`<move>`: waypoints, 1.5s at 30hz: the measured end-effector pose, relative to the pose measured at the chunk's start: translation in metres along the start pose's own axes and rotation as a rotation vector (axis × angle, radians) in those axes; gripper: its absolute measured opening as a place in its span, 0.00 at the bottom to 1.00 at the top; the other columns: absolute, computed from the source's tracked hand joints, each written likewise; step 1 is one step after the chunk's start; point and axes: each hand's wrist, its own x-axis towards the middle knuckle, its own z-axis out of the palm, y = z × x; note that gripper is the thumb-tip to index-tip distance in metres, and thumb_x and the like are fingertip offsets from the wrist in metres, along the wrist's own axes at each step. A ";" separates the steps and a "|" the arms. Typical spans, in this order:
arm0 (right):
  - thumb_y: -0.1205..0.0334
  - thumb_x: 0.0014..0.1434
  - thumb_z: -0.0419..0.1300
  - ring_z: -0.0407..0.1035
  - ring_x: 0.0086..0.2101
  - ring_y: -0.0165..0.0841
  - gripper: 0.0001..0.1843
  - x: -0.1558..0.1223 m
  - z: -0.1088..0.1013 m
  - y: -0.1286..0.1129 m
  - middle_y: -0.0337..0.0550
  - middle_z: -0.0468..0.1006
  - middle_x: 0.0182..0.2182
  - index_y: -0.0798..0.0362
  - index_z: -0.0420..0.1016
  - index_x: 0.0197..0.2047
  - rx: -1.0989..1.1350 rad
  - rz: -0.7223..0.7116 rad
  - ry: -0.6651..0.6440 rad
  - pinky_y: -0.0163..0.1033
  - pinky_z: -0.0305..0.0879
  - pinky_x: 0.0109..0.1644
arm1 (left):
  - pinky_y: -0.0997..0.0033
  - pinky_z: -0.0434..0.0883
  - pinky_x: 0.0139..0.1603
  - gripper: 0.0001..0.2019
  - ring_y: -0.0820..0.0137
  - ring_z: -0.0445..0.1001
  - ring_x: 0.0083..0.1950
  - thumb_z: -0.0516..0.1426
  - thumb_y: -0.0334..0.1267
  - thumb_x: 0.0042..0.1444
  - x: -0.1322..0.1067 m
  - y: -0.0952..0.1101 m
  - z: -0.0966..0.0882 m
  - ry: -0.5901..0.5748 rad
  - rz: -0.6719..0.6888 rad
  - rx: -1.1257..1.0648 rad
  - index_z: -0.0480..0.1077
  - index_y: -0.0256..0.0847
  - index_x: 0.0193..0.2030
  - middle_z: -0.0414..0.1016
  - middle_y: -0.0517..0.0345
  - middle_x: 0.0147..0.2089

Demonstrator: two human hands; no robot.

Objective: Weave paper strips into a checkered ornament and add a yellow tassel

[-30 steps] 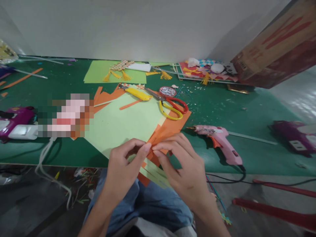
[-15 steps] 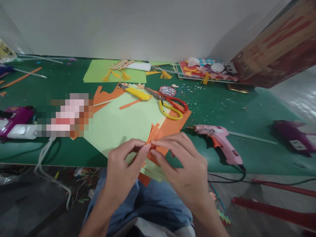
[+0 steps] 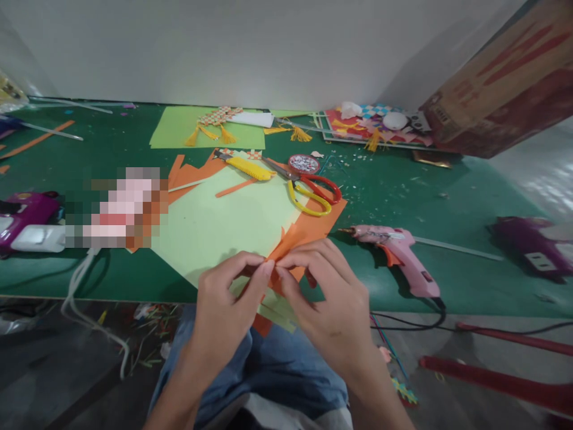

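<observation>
My left hand (image 3: 226, 298) and my right hand (image 3: 326, 298) meet at the near edge of the green table (image 3: 403, 197). Both pinch orange paper strips (image 3: 289, 242), thumb and forefinger pressed together, where the strips cross light green strips (image 3: 275, 310) hanging over the table edge. The strips belong to a light green sheet (image 3: 215, 221) lying on an orange sheet (image 3: 322, 218). Red and yellow scissors (image 3: 308, 191) and a yellow utility knife (image 3: 246, 167) lie just beyond the sheets.
A pink glue gun (image 3: 398, 254) lies right of my hands, its cord running off the edge. Purple glue guns sit far right (image 3: 532, 242) and far left (image 3: 27, 215). Woven paper pieces with tassels (image 3: 215, 122) and a cardboard box (image 3: 505, 83) stand at the back.
My fingers have drawn closer together on the orange strips, and the strip ends have bunched and shifted slightly. Both hands stay at the same spot at the table edge.
</observation>
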 end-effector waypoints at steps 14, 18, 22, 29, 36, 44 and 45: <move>0.74 0.57 0.53 0.59 0.26 0.29 0.10 -0.002 0.010 0.004 0.36 0.64 0.21 0.51 0.61 0.28 -0.095 -0.118 -0.024 0.34 0.60 0.30 | 0.81 0.66 0.28 0.10 0.77 0.69 0.26 0.54 0.36 0.58 -0.004 -0.001 0.003 -0.016 -0.064 0.000 0.71 0.39 0.27 0.72 0.63 0.24; 0.75 0.56 0.53 0.59 0.26 0.28 0.10 -0.007 0.011 0.002 0.36 0.63 0.21 0.51 0.61 0.28 -0.046 -0.134 -0.067 0.34 0.60 0.29 | 0.80 0.64 0.25 0.11 0.78 0.66 0.24 0.55 0.39 0.58 -0.001 -0.001 0.001 0.034 -0.074 0.003 0.71 0.38 0.27 0.71 0.64 0.23; 0.75 0.55 0.52 0.61 0.26 0.27 0.09 -0.010 0.005 0.001 0.35 0.65 0.22 0.51 0.62 0.29 0.031 -0.044 -0.074 0.32 0.59 0.28 | 0.80 0.64 0.25 0.11 0.77 0.65 0.24 0.56 0.40 0.57 0.000 -0.001 -0.001 0.064 -0.102 -0.023 0.71 0.39 0.26 0.70 0.63 0.23; 0.71 0.56 0.53 0.64 0.21 0.24 0.07 -0.010 -0.005 -0.002 0.32 0.69 0.21 0.50 0.65 0.29 0.234 0.257 -0.057 0.29 0.61 0.23 | 0.79 0.67 0.27 0.11 0.74 0.68 0.27 0.56 0.42 0.57 0.001 -0.001 -0.002 0.077 -0.137 -0.068 0.73 0.39 0.27 0.73 0.62 0.24; 0.65 0.58 0.56 0.64 0.22 0.27 0.06 -0.010 -0.002 0.022 0.34 0.70 0.21 0.51 0.67 0.29 0.063 0.279 -0.001 0.33 0.61 0.25 | 0.78 0.64 0.24 0.12 0.75 0.65 0.25 0.56 0.44 0.57 0.001 -0.004 -0.004 0.080 -0.148 -0.029 0.73 0.40 0.27 0.70 0.62 0.23; 0.69 0.58 0.57 0.69 0.33 0.33 0.07 -0.007 -0.003 0.010 0.41 0.76 0.31 0.49 0.71 0.39 -0.073 0.019 0.089 0.41 0.66 0.37 | 0.80 0.66 0.26 0.11 0.75 0.68 0.26 0.56 0.41 0.57 0.001 -0.001 -0.001 0.081 -0.121 -0.053 0.73 0.39 0.28 0.73 0.62 0.24; 0.67 0.58 0.59 0.69 0.33 0.33 0.05 -0.006 -0.001 0.007 0.41 0.76 0.31 0.49 0.72 0.38 -0.038 0.013 0.068 0.41 0.66 0.37 | 0.80 0.67 0.27 0.11 0.74 0.69 0.27 0.56 0.41 0.57 0.002 -0.001 -0.001 0.070 -0.120 -0.061 0.74 0.39 0.28 0.74 0.62 0.25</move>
